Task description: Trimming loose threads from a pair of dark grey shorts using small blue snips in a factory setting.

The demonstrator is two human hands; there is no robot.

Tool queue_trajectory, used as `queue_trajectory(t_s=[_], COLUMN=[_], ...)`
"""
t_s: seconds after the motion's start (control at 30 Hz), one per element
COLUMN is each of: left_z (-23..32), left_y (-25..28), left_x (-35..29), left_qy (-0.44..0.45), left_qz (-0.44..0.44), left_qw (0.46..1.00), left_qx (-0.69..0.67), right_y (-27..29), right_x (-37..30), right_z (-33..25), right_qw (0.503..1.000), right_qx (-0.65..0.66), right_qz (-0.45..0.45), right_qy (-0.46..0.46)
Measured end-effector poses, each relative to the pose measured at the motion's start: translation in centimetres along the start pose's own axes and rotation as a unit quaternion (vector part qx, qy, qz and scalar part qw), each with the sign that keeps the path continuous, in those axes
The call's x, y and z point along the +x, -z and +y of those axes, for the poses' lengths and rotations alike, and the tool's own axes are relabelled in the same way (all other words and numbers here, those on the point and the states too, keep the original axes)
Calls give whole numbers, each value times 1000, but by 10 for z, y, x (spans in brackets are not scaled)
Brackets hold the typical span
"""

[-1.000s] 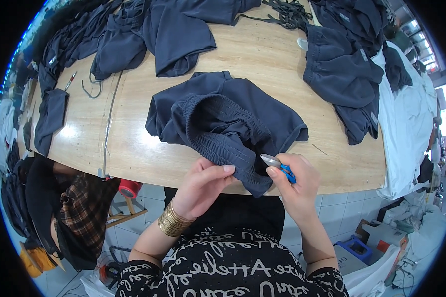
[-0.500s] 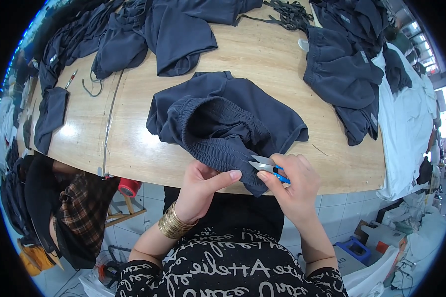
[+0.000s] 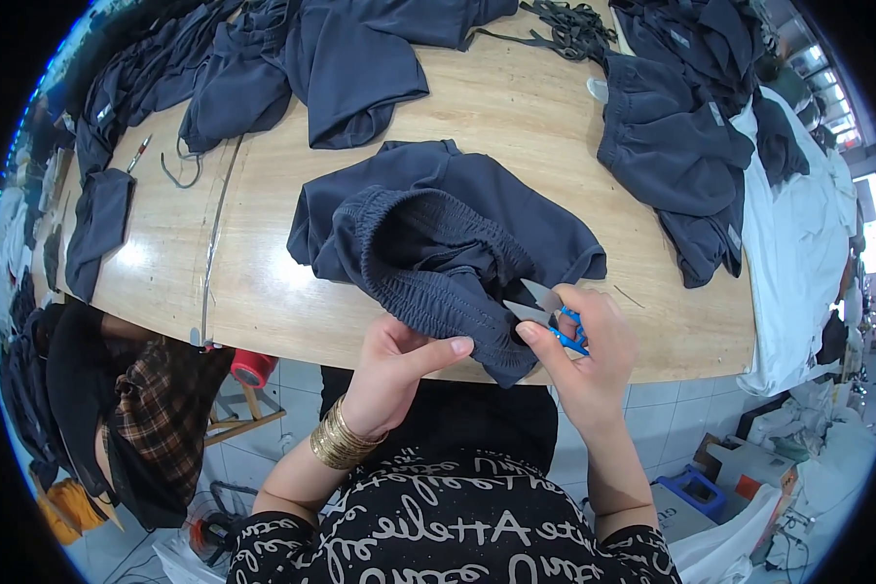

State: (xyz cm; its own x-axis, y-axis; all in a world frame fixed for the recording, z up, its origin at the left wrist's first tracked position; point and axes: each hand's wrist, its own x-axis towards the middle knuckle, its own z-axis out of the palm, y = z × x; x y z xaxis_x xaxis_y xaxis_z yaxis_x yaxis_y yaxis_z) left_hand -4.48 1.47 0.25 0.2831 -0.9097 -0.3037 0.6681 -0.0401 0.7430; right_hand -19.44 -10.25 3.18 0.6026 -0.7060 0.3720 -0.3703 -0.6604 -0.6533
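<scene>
Left hand [image 3: 399, 362] was clamped on the gathered waistband [image 3: 443, 310] of a dark navy garment [image 3: 521, 219], thumb flat on top, remaining fingers mostly hidden under the cloth. Right hand [image 3: 594, 343] was closed around blue-handled snips [image 3: 545, 317], blades spread apart, tips pointing left toward the left hand and sitting at the waistband's right end. Couldn't tell whether the blades touched fabric. Garment lay bunched on the bench [image 3: 487, 107], directly ahead of both hands, waistband opening facing up, near edge hanging past the bench edge between them. Gold bangles [image 3: 341, 440] sat on the wrist just behind the left hand. Loose thread [image 3: 629, 296] lay just beyond the right hand, a bit to its right. Farther out beyond the right hand: more navy garments [image 3: 667, 146] with white cloth [image 3: 793, 243] to their right. Well beyond the left hand: another navy pile [image 3: 360, 73], with a pen [image 3: 139, 154] out to its left. Tangled black cords [image 3: 572, 27] lay far ahead of the right hand.
</scene>
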Motion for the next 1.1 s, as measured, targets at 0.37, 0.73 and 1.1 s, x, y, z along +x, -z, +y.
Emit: queue_trajectory(t_s=[0.37, 0.73, 1.1], left_z=[-3, 56, 72], left_y=[11, 75, 99], left_x=[-4, -33, 55], left_qy=[15, 160, -365], left_qz=[-1, -112, 28], left_qw=[1000, 858, 524], left_qx=[-12, 476, 769], right_y=[-2, 0, -18], right_x=[0, 4, 35], right_z=[15, 38, 47], right_qw=[993, 990, 963], right_qx=[40, 48, 145], right_qz=[20, -39, -209], right_qy=[-105, -129, -91])
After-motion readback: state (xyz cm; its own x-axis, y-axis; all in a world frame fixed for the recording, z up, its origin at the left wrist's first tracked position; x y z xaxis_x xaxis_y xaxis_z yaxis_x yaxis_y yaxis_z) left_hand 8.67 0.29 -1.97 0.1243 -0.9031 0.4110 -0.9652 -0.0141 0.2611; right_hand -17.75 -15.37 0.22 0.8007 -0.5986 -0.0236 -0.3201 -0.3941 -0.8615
